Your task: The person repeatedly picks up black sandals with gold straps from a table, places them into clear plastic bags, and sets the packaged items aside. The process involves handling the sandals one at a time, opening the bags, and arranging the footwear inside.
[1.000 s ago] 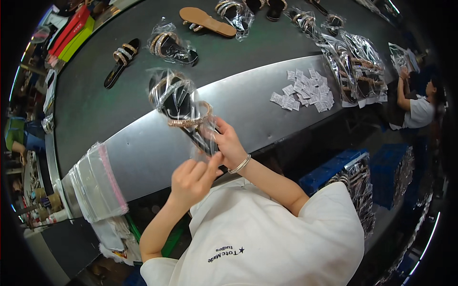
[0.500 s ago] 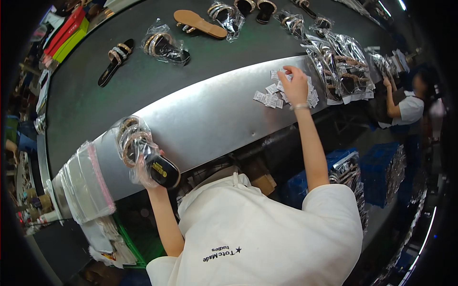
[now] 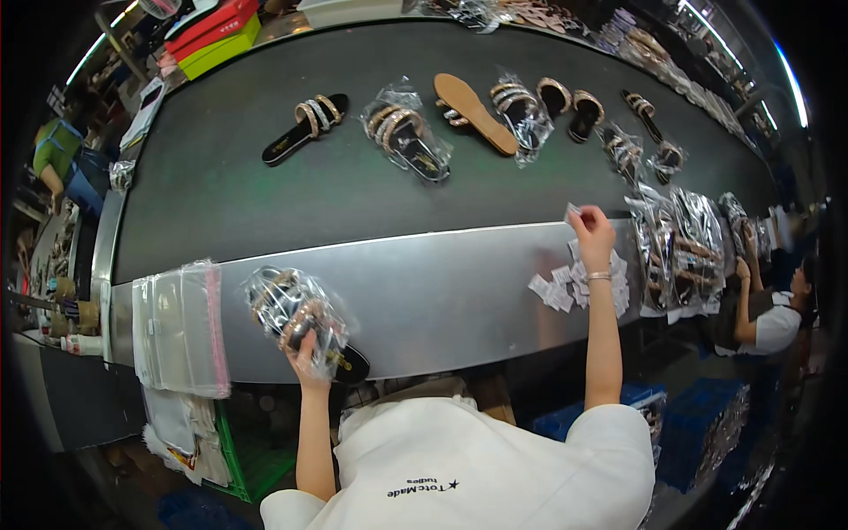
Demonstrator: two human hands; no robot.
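Note:
Strappy black sandals (image 3: 296,309) with glittery gold and silver bands, in a clear plastic bag, are held by my left hand (image 3: 306,360) above the left part of the metal ledge. A dark sole pokes out past the bag's lower right. Finger and thumb of my right hand (image 3: 595,237) pinch a small white label (image 3: 573,213), raised over the ledge's far edge. Beneath my right wrist a loose pile of white printed labels (image 3: 556,290) lies on the metal ledge (image 3: 442,274). The pile's middle is partly hidden by my forearm.
Several sandals, such as a loose one (image 3: 307,130) and a bagged one (image 3: 408,141), lie on the dark belt (image 3: 336,203). Clear plastic bags (image 3: 177,329) are stacked at left. Bagged sandals (image 3: 676,261) crowd the right, near a co-worker (image 3: 767,309). Blue crates (image 3: 702,433) stand below.
My right hand has risen off the label pile with one label pinched in it. My left hand has turned the bagged sandals. The whole view has shifted, showing more of the belt's far side.

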